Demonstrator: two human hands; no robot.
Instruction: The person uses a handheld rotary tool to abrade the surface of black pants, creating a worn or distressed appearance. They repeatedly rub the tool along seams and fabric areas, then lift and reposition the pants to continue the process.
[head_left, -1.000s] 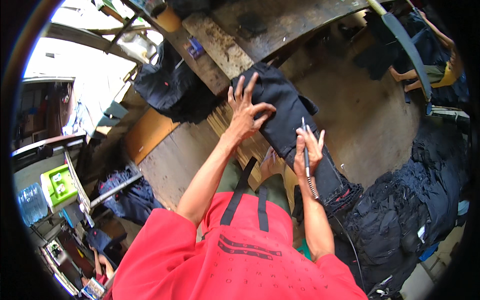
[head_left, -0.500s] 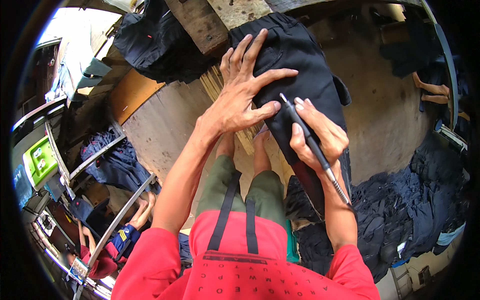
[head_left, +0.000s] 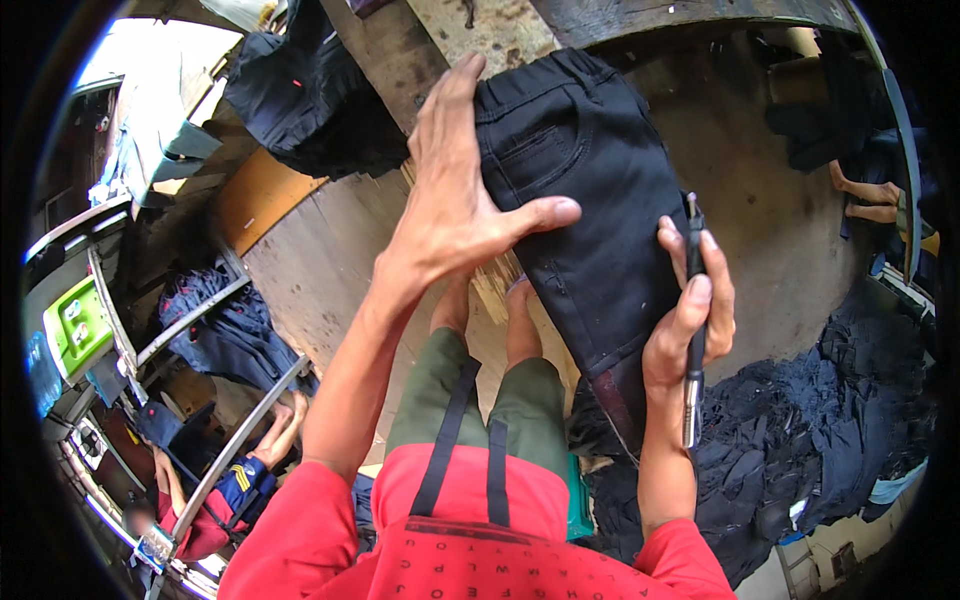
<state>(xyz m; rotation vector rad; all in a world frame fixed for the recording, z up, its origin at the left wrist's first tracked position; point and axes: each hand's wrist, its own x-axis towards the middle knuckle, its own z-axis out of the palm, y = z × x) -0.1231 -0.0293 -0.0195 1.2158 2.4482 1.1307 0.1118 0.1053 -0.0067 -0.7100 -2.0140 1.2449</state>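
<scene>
A pair of black trousers (head_left: 600,220) with a gathered waistband and a stitched curved pocket lies before me, its waist end by the wooden boards. My left hand (head_left: 445,195) rests along its left edge, fingers stretched out and thumb spread over the cloth. Beside the right edge, my right hand (head_left: 695,310) is closed round a black pen-shaped tool (head_left: 694,345) with a thin metal tip and a spring sleeve at its lower end. The tool stands nearly upright, tip pointing away from me. A dark red patch shows on the lower trouser leg.
A heap of black garments (head_left: 780,440) lies at the right, and a dark cloth bundle (head_left: 310,100) at the far left. Worn wooden boards (head_left: 485,30) cross the far side. Another person (head_left: 220,500) sits at lower left behind a metal rail; bare legs (head_left: 868,195) show at far right.
My right hand has moved right with the tool, from over the cloth to its right edge. My left hand has slid left, uncovering the pocket. The trousers have shifted slightly toward me.
</scene>
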